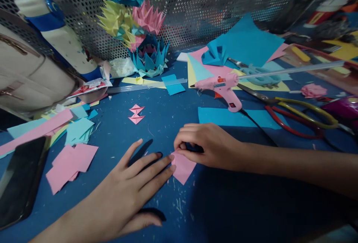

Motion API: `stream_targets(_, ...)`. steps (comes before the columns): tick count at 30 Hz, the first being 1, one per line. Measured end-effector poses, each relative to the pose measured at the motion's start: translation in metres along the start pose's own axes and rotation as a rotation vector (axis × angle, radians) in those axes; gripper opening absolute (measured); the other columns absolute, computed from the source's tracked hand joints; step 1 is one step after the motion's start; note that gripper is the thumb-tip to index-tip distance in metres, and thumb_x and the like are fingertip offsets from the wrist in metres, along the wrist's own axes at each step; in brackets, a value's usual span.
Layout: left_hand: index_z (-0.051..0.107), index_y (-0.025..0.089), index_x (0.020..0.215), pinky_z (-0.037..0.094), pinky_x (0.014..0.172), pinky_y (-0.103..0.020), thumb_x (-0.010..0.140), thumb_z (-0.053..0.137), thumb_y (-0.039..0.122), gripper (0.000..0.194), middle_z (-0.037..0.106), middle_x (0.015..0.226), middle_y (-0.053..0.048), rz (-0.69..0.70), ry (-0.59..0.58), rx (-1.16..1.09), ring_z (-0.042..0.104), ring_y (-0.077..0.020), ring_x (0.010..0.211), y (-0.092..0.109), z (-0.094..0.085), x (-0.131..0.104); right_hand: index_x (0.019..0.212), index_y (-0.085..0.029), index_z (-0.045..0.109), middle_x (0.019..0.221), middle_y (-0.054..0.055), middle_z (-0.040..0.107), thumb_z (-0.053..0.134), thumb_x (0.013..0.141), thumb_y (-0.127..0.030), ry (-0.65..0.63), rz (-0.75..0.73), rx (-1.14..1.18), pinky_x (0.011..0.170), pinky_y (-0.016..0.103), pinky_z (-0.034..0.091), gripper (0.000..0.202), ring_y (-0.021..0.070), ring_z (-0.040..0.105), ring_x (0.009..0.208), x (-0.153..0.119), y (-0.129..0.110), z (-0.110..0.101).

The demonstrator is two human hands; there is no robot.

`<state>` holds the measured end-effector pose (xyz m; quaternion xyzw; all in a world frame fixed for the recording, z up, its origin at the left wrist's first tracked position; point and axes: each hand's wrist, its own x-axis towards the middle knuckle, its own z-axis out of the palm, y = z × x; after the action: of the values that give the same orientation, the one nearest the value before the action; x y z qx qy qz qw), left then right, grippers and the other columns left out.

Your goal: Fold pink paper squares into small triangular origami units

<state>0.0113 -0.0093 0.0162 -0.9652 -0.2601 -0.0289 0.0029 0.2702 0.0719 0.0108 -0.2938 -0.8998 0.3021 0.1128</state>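
Note:
A small pink paper square (184, 170) lies on the blue table with a corner towards me. My right hand (208, 146) has its fingers curled and pinches the paper's upper edge. My left hand (131, 187) is spread out flat, its fingertips touching the left edge of the same paper. Farther back, two small folded pink pieces (136, 114) lie point to point. A stack of pink paper squares (69, 164) rests left of my left hand. Whether the square has a crease under my right fingers is hidden.
Behind my right hand are a pink glue gun (220, 86) with its cord, a blue paper strip (235, 118) and red-and-yellow scissors (302, 118). A phone (22, 179) lies at the left. Folded paper flowers (148, 54) and a bottle (60, 37) stand near the perforated metal panel.

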Motion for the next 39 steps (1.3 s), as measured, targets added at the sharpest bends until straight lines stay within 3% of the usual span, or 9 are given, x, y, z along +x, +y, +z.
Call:
stream_targets(6,0.043,0.013,0.147,-0.015,0.121,-0.052,0.099,0.043,0.062,0.069,0.045,0.152,-0.004,0.092,-0.021,0.016,0.038,-0.0259,0.139,-0.001,-0.002,0.0,0.091,-0.02,0.064,0.089,-0.002,0.066,0.062,0.088,-0.018,0.036,0.02,0.004,0.064,0.024,0.035,0.004,0.0118,0.058,0.079,-0.002,-0.001,0.0)
stream_targets(12,0.041,0.011,0.148,-0.012,0.122,-0.051,0.098,0.042,0.063,0.072,0.047,0.151,-0.006,0.003,0.006,0.036,0.043,-0.0258,0.134,0.01,0.003,0.002,0.088,-0.02,0.066,0.088,-0.001,0.068,0.062,0.092,-0.021,0.076,-0.008,-0.149,0.063,0.025,0.033,0.005,0.0138,0.06,0.082,-0.003,-0.003,0.001)
stream_targets(21,0.043,0.01,0.147,-0.01,0.122,-0.053,0.098,0.041,0.065,0.073,0.048,0.149,-0.009,-0.015,0.048,0.042,0.044,-0.0267,0.133,0.013,0.003,0.003,0.099,-0.019,0.067,0.093,0.003,0.068,0.047,0.103,-0.028,0.115,-0.266,-0.34,0.068,0.028,0.039,0.022,0.0156,0.059,0.085,-0.009,0.005,0.002)
stream_targets(27,0.045,0.009,0.146,-0.01,0.122,-0.053,0.096,0.041,0.068,0.077,0.05,0.147,-0.011,-0.014,0.056,0.026,0.044,-0.0279,0.133,0.012,0.004,0.003,0.097,-0.018,0.068,0.098,0.004,0.069,0.039,0.102,-0.011,0.224,-0.464,-0.572,0.07,0.03,0.045,0.03,0.0158,0.059,0.088,-0.011,0.006,-0.002)
stream_targets(33,0.046,0.009,0.144,-0.004,0.122,-0.055,0.096,0.036,0.069,0.077,0.04,0.154,-0.014,-0.015,0.053,0.038,0.038,-0.0298,0.138,0.012,0.006,0.005,0.1,-0.018,0.069,0.097,0.005,0.069,0.036,0.102,-0.01,0.202,-0.515,-0.66,0.065,0.029,0.047,0.034,0.0165,0.06,0.089,-0.011,0.005,-0.004)
stream_targets(39,0.053,0.006,0.138,-0.007,0.121,-0.055,0.097,0.041,0.066,0.074,0.051,0.145,-0.017,0.032,0.069,0.076,0.046,-0.0301,0.131,0.01,0.001,0.011,0.096,-0.019,0.069,0.096,0.005,0.07,0.039,0.102,-0.014,0.196,-0.533,-0.703,0.063,0.029,0.046,0.03,0.0158,0.059,0.087,-0.009,0.008,-0.003)
